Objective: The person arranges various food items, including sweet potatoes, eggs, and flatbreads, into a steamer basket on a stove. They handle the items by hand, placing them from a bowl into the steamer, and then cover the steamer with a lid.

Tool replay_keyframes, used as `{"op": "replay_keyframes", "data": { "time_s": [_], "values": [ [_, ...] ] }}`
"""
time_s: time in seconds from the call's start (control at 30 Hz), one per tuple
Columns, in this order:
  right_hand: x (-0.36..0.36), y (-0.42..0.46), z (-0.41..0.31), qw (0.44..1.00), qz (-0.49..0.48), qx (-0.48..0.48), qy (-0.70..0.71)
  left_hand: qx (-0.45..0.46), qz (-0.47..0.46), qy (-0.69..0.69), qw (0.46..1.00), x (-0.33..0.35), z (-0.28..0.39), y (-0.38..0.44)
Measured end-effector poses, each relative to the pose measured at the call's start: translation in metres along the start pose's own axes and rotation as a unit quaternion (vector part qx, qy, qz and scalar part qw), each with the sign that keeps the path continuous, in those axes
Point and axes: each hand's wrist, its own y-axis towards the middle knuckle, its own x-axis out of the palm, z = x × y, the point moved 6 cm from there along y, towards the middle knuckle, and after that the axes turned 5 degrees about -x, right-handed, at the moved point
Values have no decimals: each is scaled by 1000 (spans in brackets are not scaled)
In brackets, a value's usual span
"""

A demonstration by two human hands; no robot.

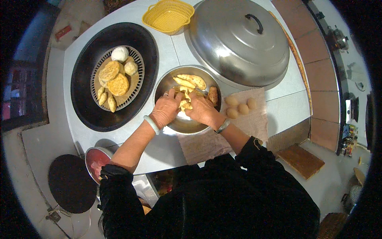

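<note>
My left hand (165, 110), with a pale bangle at its wrist, reaches into a stainless steel bowl (191, 130). Opposite it, close by, is my right hand (203, 110), its wrist wearing a metal band. Both sets of fingers curl around broken yellow pieces (185, 105) that look like cooked sweet potato. The fingertips are partly hidden among these pieces. Longer peeled yellow pieces (194, 81) lie at the bowl's far side. A browner chunk (212, 95) rests against the right wall, beside my right hand.
Several brown eggs (238, 108) sit on a pinkish cloth (206, 146) right of the bowl. A large domed metal lid (229, 38) and a yellow plastic basket (167, 16) stand behind. At left, a black pan (82, 77) holds a rack (140, 83) with flat cakes and buns.
</note>
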Motion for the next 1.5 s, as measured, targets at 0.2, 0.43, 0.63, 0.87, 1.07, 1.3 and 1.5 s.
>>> {"op": "replay_keyframes", "data": {
  "time_s": [0.2, 0.43, 0.63, 0.87, 1.07, 1.3, 1.5],
  "values": [
    [11, 3, 35, 949, 61, 20, 309, -232, -26, -377, 896, -33, -15, 0],
    [-25, -20, -45, 959, 130, -117, 224, -304, -89, -832, 456, -12, 2, -30],
    [-6, -29, -96, 978, 112, -167, 52, -253, -7, -879, 403, -29, 11, -46],
    [-7, -13, -174, 942, 80, -286, 154, -229, 81, -886, 395, -76, -42, -87],
    [1, 3, -175, 962, 56, -234, 126, -232, 108, -812, 525, -112, -179, -111],
    [13, -6, -102, 990, 51, -114, 64, -509, 134, -373, 764, -110, -413, -144],
    [21, -23, -51, 996, 80, 30, -25, -559, 48, -109, 821, -67, -496, -100]
  ]
}}
